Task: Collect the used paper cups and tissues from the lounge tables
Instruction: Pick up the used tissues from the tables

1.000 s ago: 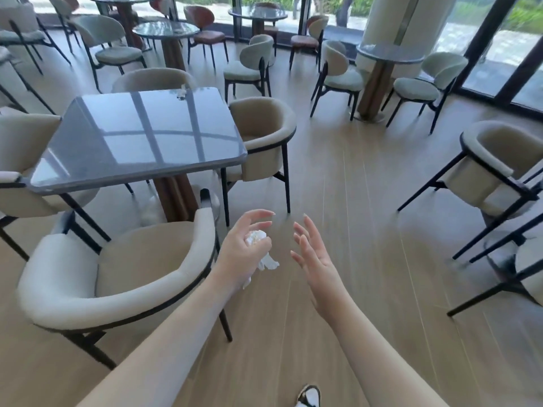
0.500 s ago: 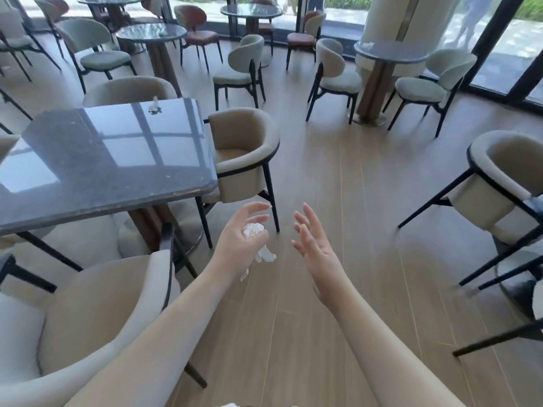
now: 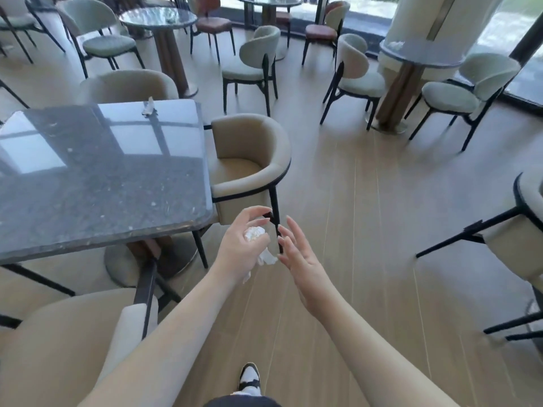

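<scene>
You're standing off the near right corner of the big dark stone table (image 3: 97,183), which fills the left of the view, with beige armchairs at its right edge (image 3: 249,160) and near edge (image 3: 67,342). Further off, by the window, there's a round table (image 3: 423,52) with what looks like another white tissue (image 3: 395,45) near its left edge, too small to be sure. On the stone table, the only leftover I can spot is a small crumpled scrap (image 3: 149,108) sitting right at the far edge, its long axis pointing away from you. Your left hand (image 3: 239,248) has its fingers curled round a wadded white tissue (image 3: 255,234), with a tail of it hanging out below. Your right hand (image 3: 299,257) is empty, fingers straight and a bit spread, just beside the left. The scrap lies forward and to the left of both hands, well apart from them, across the tabletop. The free right hand is the one to grab with, I'd say, but the left is nearer.
</scene>
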A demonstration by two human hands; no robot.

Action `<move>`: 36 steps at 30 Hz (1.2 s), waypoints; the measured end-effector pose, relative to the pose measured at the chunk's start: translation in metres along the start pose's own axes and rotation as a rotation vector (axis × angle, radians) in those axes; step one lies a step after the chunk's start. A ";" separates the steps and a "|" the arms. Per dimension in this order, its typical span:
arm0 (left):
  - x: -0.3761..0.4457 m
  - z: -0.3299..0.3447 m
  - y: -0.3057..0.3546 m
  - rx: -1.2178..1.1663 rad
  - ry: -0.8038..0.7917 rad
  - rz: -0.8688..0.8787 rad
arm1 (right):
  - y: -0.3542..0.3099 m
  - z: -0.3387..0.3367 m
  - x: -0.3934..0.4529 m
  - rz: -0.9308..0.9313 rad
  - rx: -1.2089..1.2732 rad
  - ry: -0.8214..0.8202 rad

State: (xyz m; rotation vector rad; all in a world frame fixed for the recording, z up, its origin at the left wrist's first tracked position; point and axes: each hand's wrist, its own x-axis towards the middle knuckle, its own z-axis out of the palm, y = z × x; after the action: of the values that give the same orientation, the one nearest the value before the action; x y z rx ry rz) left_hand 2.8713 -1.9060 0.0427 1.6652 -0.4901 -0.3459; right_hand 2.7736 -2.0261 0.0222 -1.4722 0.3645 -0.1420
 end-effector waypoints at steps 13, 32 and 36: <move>0.221 0.076 -0.005 -0.013 -0.104 -0.022 | -0.026 -0.123 0.185 0.029 0.020 0.114; 0.512 0.248 0.006 0.021 -0.033 -0.070 | -0.080 -0.368 0.450 0.023 0.040 0.057; 0.576 0.252 -0.009 0.013 0.009 -0.084 | -0.085 -0.385 0.521 0.025 0.018 0.035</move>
State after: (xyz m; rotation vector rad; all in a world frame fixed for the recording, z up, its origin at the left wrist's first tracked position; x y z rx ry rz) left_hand 3.2451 -2.4117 0.0251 1.7029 -0.4173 -0.3979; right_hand 3.1477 -2.5613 0.0047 -1.4479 0.4086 -0.1508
